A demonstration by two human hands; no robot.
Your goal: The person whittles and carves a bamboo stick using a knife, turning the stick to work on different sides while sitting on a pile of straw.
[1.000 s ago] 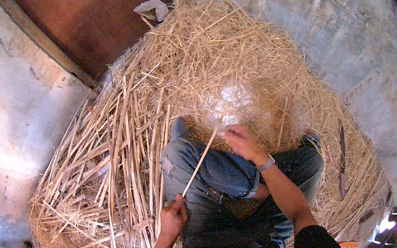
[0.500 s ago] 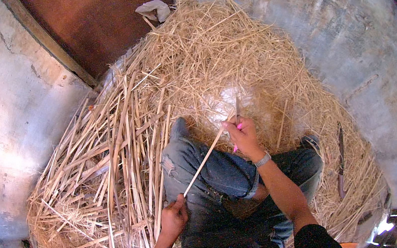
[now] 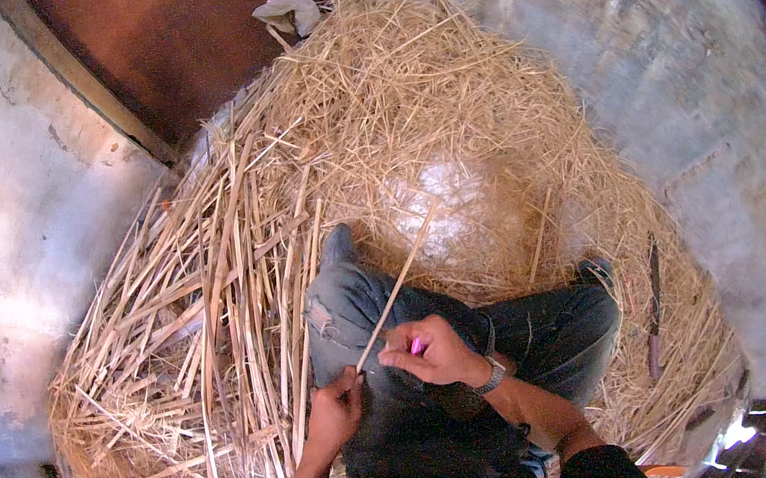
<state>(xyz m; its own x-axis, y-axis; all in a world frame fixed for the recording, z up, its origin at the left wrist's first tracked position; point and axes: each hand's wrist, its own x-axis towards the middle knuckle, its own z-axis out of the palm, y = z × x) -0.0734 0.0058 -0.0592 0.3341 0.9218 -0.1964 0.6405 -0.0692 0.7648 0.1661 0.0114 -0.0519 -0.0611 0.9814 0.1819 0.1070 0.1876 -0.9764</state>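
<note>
My left hand [image 3: 336,411] is closed on the near end of a thin bamboo strip [image 3: 397,285], which slants up and away over my bent knee. Close beside it, to the right, my right hand [image 3: 439,355] is wrapped round a small knife with a pink handle [image 3: 416,343]. The fingers hide most of that knife, and its blade cannot be made out. The right fingertips are near the strip's lower part; whether they touch it is unclear. My crossed legs in worn jeans [image 3: 549,323] lie beneath both hands.
Long split bamboo strips [image 3: 237,268] lie heaped at my left. Curly pale shavings [image 3: 440,86] cover the floor ahead, around a bright white patch [image 3: 445,194]. At right rests a long dark-bladed knife [image 3: 654,300]. Worn walls [image 3: 682,84] and a brown door panel [image 3: 193,42] enclose the space.
My right hand has slid down the strip toward me, from its upper part to beside my left hand. The knife's blade, visible before, is now hidden. My left hand has barely moved.
</note>
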